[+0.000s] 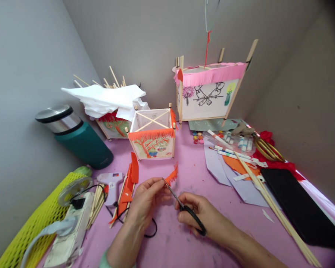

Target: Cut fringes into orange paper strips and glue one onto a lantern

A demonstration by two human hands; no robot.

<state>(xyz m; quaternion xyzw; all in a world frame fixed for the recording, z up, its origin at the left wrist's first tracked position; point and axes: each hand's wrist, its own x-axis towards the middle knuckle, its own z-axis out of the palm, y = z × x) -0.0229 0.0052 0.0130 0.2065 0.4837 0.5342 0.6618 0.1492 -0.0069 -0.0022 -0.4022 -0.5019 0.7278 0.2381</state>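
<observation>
My left hand [146, 203] pinches a small strip of orange fringed paper [172, 175] just above the pink table top [190, 163]. My right hand [203, 217] grips black-handled scissors [184, 206], their blades pointing up and left to the orange strip. Behind the hands stands a small paper lantern [153, 136] with orange fringe and a painted tree. Further back right stands a taller lantern [209, 91] with pink fringe and black bird drawings.
A glue gun [111, 182], orange paper offcuts [128, 186] and a power strip [72, 227] lie at left, beside a teal bin [78, 137]. Wooden sticks [270, 197], markers, paper sheets and a black board [298, 208] cover the right side.
</observation>
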